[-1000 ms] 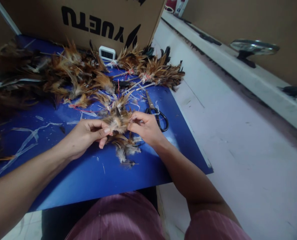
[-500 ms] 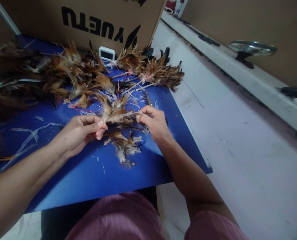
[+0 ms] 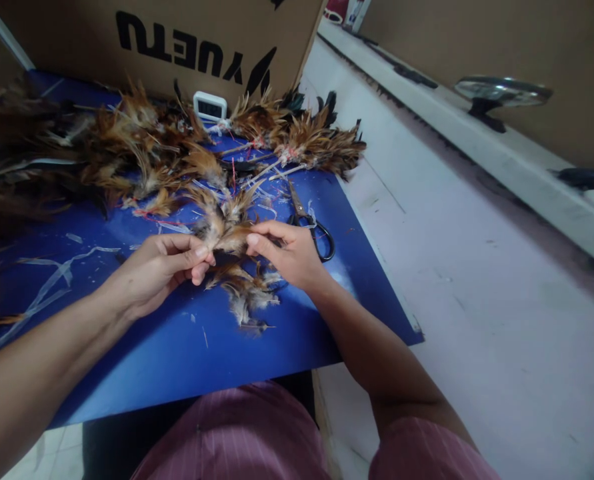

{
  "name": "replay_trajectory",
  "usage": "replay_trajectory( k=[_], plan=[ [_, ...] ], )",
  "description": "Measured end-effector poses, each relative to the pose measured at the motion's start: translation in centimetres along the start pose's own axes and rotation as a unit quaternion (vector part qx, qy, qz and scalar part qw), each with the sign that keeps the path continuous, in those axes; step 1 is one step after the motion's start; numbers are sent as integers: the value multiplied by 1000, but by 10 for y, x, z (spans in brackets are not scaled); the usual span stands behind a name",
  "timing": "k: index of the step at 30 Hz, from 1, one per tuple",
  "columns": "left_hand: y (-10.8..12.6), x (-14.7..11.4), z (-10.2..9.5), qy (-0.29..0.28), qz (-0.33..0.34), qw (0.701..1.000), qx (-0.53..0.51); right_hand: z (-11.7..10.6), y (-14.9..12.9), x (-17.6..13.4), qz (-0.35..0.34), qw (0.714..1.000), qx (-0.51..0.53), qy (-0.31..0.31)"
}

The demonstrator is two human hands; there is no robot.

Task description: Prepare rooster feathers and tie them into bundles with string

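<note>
Brown feathers (image 3: pixel 231 239) are held between my two hands above the blue tabletop. My left hand (image 3: pixel 169 263) pinches their base between thumb and fingertips. The thumb and forefinger of my right hand (image 3: pixel 285 248) are closed on the right end of the same feathers. Loose grey and brown feathers (image 3: pixel 249 300) lie on the blue surface just below the hands. Beside my right hand rests a pair of scissors (image 3: pixel 321 240) with black handles, partly covered by that hand.
Bundled feathers (image 3: pixel 151 140) spread along the back and left, with more bundles (image 3: pixel 321 143) at the back right. A small white digital clock (image 3: pixel 210 107) stands before a cardboard box (image 3: pixel 177 40). Clear plastic strips (image 3: pixel 51 287) lie at left on the blue tabletop (image 3: pixel 177 367).
My right hand has moved left, closer to my left hand, and the pale strand between them no longer shows. More of the scissors is visible. My left hand stays nearly still.
</note>
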State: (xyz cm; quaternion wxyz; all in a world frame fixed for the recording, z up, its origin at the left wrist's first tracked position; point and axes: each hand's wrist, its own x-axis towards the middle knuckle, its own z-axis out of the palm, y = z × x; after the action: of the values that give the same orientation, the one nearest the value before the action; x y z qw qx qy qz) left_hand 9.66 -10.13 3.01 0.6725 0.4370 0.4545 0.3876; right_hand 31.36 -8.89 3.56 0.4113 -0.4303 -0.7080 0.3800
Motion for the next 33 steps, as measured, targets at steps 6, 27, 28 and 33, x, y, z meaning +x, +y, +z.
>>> replay_trajectory(
  k=[6, 27, 28, 33],
  plan=[
    [1, 3, -1, 9, -2, 1000, -16, -7, 2, 3, 18, 999, -4, 46],
    [-1, 7, -2, 81, 164, 983, -3, -55, 26, 17, 27, 984, -1, 176],
    [-1, 8, -2, 80, 169, 982, -14, -60, 28, 18, 21, 980, -9, 196],
    [1, 11, -5, 81, 169, 981, -54, -87, 48, 24, -8, 960, -46, 277]
  ],
)
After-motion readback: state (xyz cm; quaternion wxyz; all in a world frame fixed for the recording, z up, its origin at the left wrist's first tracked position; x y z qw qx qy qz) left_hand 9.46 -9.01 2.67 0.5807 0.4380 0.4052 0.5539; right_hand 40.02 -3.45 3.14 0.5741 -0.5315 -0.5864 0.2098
